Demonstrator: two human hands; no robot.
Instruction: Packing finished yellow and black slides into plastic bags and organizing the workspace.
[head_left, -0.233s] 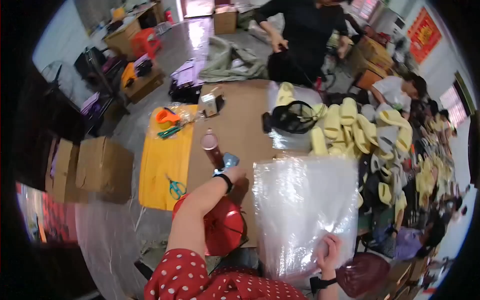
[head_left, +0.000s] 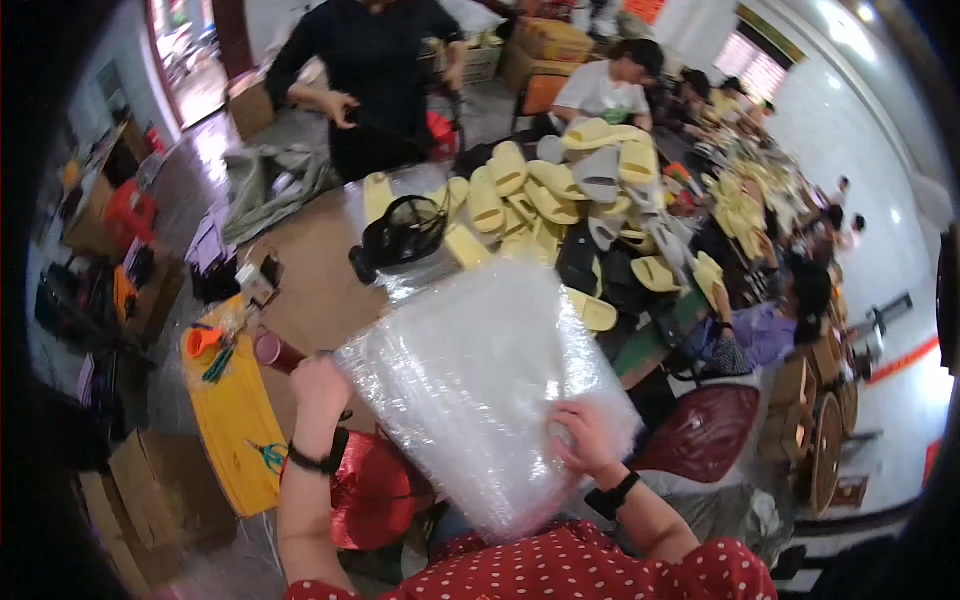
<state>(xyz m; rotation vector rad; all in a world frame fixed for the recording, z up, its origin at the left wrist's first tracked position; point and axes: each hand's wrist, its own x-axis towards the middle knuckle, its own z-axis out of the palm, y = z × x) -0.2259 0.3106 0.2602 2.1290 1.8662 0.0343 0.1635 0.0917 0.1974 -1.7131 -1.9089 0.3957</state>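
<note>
Since 0.2 s ago: view swung right and up, so the stack of clear plastic bags (head_left: pixel 485 395) now sits mid-frame instead of lower right. Left hand (head_left: pixel 318 385) went from resting near the red stool (head_left: pixel 372 490) to gripping the stack's left edge.

Head view, now:
- Bag stack held up off the desk (head_left: pixel 320 300), tilted, between both hands, in front of the person's chest.
- Left hand closed on the stack's left edge, black band on the wrist.
- Right hand (head_left: pixel 585 435) pressed on the lower right face of the stack, fingers curled on it, thumb side hidden; holding it.
- Yellow board (head_left: pixel 235 420) with scissors lies left of the left hand. Black basket (head_left: pixel 405 235) and pile of yellow slippers (head_left: pixel 530 190) beyond the stack.
- Another person in black stands at the desk's far end.

Doing it well, my read: film is slick and floppy, so pinch both edges firmly, keep the stack square, support from below so sheets don't fan out.
</note>
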